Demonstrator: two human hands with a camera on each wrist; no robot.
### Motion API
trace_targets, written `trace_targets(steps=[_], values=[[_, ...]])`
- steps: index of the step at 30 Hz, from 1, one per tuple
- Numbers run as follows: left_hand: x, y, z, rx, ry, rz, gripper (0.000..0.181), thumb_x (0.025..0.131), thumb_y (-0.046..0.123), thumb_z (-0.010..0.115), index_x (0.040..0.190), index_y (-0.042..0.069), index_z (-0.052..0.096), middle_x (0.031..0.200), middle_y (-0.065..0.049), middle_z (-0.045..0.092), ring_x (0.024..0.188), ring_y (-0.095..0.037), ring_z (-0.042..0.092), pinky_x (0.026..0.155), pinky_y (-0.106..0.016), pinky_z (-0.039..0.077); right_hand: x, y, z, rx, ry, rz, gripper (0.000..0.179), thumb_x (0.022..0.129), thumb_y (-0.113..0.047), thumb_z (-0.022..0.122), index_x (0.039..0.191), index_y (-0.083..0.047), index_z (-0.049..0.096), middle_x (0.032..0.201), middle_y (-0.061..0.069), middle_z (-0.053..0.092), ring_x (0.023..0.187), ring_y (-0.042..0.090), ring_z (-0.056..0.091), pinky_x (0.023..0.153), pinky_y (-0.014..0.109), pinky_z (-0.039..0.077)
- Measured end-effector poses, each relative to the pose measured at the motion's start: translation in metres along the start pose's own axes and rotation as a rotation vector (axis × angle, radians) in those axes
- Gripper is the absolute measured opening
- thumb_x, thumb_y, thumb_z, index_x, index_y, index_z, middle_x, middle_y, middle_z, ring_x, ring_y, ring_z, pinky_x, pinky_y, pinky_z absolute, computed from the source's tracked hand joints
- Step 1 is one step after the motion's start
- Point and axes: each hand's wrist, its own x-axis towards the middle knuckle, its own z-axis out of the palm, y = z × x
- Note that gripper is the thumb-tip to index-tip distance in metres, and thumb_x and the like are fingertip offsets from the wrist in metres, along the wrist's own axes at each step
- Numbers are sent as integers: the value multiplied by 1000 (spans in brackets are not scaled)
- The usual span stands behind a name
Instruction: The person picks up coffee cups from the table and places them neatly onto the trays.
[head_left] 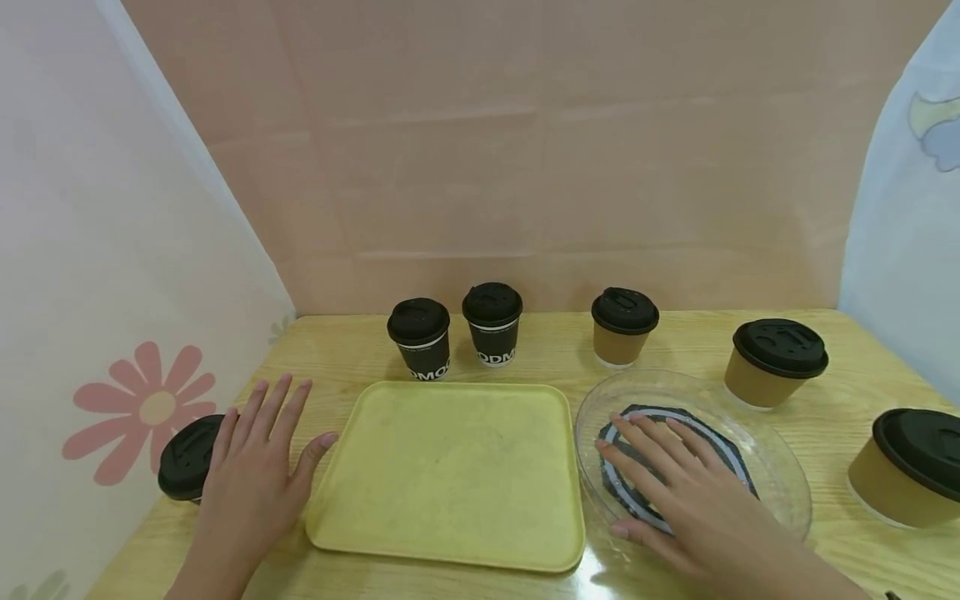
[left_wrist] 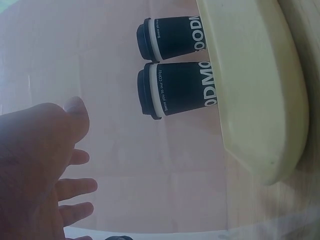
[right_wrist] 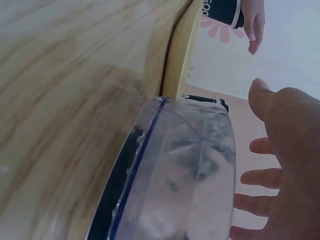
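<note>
My left hand (head_left: 255, 471) hovers left of a yellow tray (head_left: 450, 475), fingers straight and spread, holding nothing. Behind it, partly hidden, stands a cup with a black lid (head_left: 186, 458). On the right, my right hand (head_left: 678, 500) is held over a clear round plate (head_left: 783, 475), fingers extended. The right wrist view shows a gap between that hand (right_wrist: 295, 155) and the clear plate (right_wrist: 200, 165). A dark angular shape with a pale ring (head_left: 723, 446) shows through the plate; whether it lies in or under it, I cannot tell.
Two black lidded paper cups (head_left: 427, 358) (head_left: 495, 340) stand behind the tray. Brown paper cups with black lids (head_left: 621, 343) (head_left: 765, 379) (head_left: 903, 483) curve around the plate's back and right. A pinkish-brown sheet (head_left: 570, 167) hangs behind the wooden table (head_left: 330, 358).
</note>
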Motion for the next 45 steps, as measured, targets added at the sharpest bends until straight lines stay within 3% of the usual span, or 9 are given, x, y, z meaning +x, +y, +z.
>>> trace_targets(steps=[7, 14, 28, 33, 35, 40, 45], values=[[-1, -4, -4, 18, 8, -17, 63, 98, 44, 53, 151, 15, 35, 155, -18, 35, 148, -37, 22, 123, -56, 7, 7, -5, 3, 6, 6, -36, 63, 98, -59, 40, 143, -15, 49, 148, 11, 48, 152, 11, 13, 125, 28, -1], [-1, -6, -6, 17, 30, -18, 63, 98, 42, 55, 150, 13, 37, 154, -18, 36, 147, -37, 24, 123, -57, 7, 12, -11, 4, -15, -55, -41, 64, 95, -61, 46, 142, -18, 50, 152, 9, 43, 136, 27, 42, 125, 30, -3], [0, -11, -8, 17, 20, -37, 63, 98, 43, 54, 150, 11, 36, 154, -20, 36, 146, -40, 24, 120, -62, 9, 15, -21, 6, -17, -83, -37, 67, 93, -62, 49, 146, -21, 44, 152, 9, 44, 133, 27, 49, 125, 27, -7], [0, -12, -8, 24, 47, -21, 62, 97, 42, 56, 148, 10, 40, 152, -21, 38, 143, -42, 28, 118, -63, 15, 16, -24, 8, -3, -80, -51, 67, 92, -61, 52, 147, -22, 43, 152, 10, 43, 153, 15, 13, 124, 26, -7], [0, -13, -9, 24, 55, -19, 62, 96, 43, 57, 147, 10, 41, 151, -21, 39, 142, -42, 29, 117, -63, 16, 18, -26, 9, -1, -82, -61, 69, 91, -61, 53, 148, -22, 42, 152, 10, 43, 153, 13, 11, 124, 27, -6], [1, -13, -9, 13, 44, -28, 62, 97, 43, 56, 147, 10, 41, 152, -21, 38, 143, -42, 29, 117, -64, 15, 20, -29, 11, 6, -95, -72, 70, 91, -61, 54, 147, -23, 42, 151, 8, 45, 136, 26, 44, 124, 28, -7], [2, -13, -8, 5, 36, -33, 61, 97, 42, 57, 147, 11, 41, 152, -21, 38, 142, -43, 29, 116, -65, 15, 18, -32, 12, 19, -109, -69, 70, 91, -61, 54, 148, -24, 41, 151, 7, 44, 135, 27, 46, 124, 25, -8]])
